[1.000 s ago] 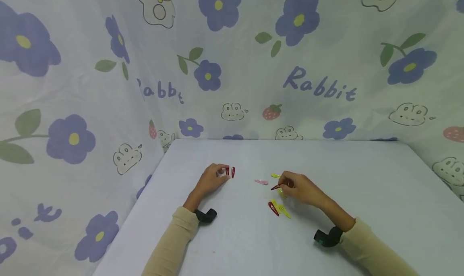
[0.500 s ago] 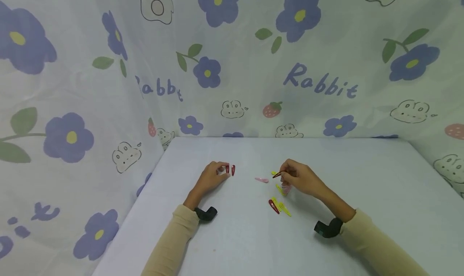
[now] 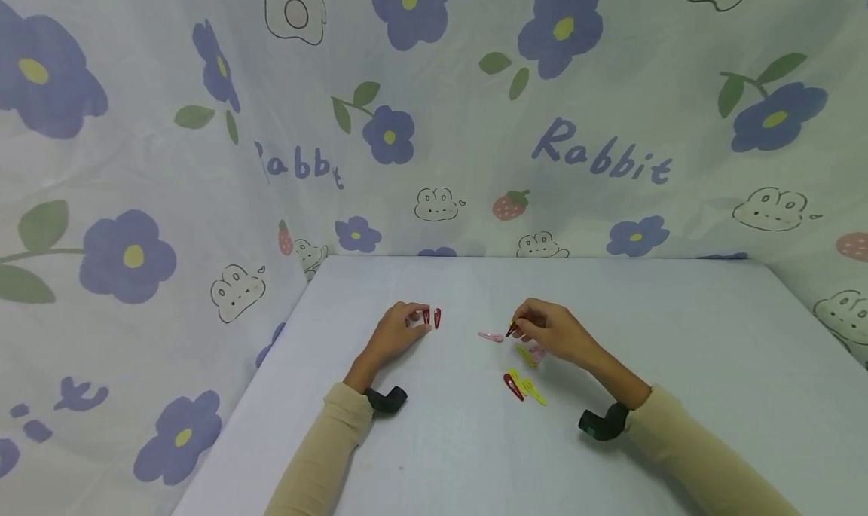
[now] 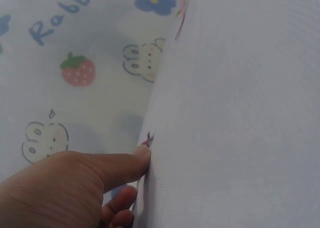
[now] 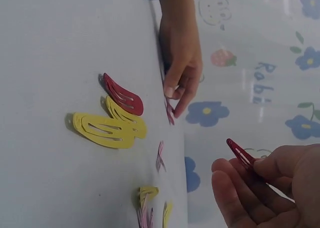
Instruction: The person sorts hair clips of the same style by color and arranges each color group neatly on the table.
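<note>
My left hand [image 3: 393,331] rests on the white table at the left, thumb and forefinger at the two ends of a small red snap hair clip [image 3: 426,316]. A second red hair clip [image 3: 437,319] lies just right of it. In the left wrist view the thumb tip overlaps a clip's end [image 4: 147,138]. My right hand [image 3: 559,334] is above the table, pinching another red hair clip [image 5: 241,153] between thumb and forefinger, its narrow end pointing away from the palm. A pink hair clip [image 3: 491,337] lies left of that hand.
Below the right hand lie a yellow clip [image 3: 525,356] and pink clips [image 3: 537,355]. Nearer the front, a red clip [image 3: 513,387] lies against yellow clips [image 3: 534,392]. A patterned curtain [image 3: 576,222] stands behind the table.
The right hand has lifted the red hair clip off the pile, uncovering pink clips, and has shifted slightly left with it. The left hand stays in place.
</note>
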A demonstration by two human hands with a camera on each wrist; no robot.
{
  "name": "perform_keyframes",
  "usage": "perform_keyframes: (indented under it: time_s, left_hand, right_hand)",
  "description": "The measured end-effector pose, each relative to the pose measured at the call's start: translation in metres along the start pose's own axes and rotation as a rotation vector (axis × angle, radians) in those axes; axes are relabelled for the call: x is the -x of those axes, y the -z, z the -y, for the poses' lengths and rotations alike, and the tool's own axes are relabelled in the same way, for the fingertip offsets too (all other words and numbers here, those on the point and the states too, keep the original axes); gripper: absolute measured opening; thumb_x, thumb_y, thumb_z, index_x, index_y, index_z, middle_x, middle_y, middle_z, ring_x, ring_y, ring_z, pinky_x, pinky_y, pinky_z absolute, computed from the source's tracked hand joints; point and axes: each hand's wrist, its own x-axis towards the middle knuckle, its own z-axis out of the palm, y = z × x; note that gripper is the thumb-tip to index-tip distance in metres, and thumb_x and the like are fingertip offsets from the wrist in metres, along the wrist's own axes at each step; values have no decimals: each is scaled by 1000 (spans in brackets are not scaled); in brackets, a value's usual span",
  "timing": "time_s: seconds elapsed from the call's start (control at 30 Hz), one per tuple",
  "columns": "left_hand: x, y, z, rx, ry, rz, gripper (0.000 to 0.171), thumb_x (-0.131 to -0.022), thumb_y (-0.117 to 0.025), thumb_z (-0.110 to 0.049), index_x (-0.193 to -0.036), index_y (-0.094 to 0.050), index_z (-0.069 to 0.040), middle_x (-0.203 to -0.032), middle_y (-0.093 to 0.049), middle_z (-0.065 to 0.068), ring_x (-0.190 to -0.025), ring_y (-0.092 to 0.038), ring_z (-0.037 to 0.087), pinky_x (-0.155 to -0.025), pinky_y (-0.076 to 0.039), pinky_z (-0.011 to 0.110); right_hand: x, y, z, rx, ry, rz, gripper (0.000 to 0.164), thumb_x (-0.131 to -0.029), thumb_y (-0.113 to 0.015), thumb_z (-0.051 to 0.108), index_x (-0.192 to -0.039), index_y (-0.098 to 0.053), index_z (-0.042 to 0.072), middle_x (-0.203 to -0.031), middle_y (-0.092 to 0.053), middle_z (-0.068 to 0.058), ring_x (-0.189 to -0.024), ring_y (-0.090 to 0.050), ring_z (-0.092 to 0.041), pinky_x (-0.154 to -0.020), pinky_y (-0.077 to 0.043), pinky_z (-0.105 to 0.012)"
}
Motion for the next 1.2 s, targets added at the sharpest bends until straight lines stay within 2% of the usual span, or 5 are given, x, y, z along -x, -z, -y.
perform_keyframes:
  time_s: [0.33, 0.5, 0.8, 1.03, 1.2]
  left_hand:
    - [2, 0, -1, -12, 6, 4, 41, -91, -74, -28, -130, -66, -19, -104, -62, 4, -90, -53, 18, -79, -44, 36]
    - [1, 0, -1, -9, 9, 2, 41, -91, -74, -27, -131, -65, -19, -104, -62, 4, -89, -52, 17, -79, -44, 36]
    - [0, 0, 0, -7, -1, -6, 41, -91, -74, -27, -130, -66, -18, -104, -62, 4, -88, -52, 17, -78, -44, 35]
    - [0, 1, 1, -3, -13, -6, 42, -91, -74, -27, -130, -66, -18, -102, -62, 4, -87, -51, 17, -76, -43, 34]
    - [1, 0, 2, -11, -15, -4, 42, -91, -74, -28, -131, -66, -17, -103, -62, 4, -87, -51, 17, -77, -43, 34]
  right_hand:
    - [-10, -6, 1, 38, 56, -30, 30, -100, -59, 8, -129, -66, 9, -90, -63, -4, -75, -57, -16, -63, -49, -22]
    - [-15, -11, 5, 65, 66, -57, 28, -97, -63, 8, -125, -65, 10, -86, -63, -3, -71, -58, -15, -62, -51, -22]
    - [-25, -14, 14, 80, 68, -76, 31, -94, -69, 12, -125, -65, 8, -91, -69, -3, -77, -63, -17, -67, -53, -23]
    - [-31, -20, 20, 72, 57, -22, 44, -92, -73, 16, -134, -60, 8, -99, -69, -4, -92, -64, -16, -83, -55, -26]
    - [-34, -25, 21, 104, 63, 17, 50, -90, -75, 16, -136, -58, 8, -101, -67, -4, -92, -62, -16, -81, -54, -26]
